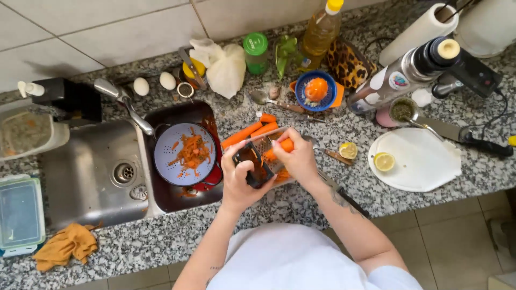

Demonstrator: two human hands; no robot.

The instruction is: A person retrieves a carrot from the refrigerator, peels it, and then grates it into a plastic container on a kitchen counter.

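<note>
My left hand [240,180] gripped the black handle of the grater [258,156], fingers wrapped shut around it, near the table's [301,207] front edge, just right of the colander [184,154] of peelings in the sink. My right hand [297,157] pinched a carrot [283,146] against the grater, its long axis slanting toward the back wall. Spare carrots [248,132] lay behind; open table stretched rightward to the white board [419,161].
</note>
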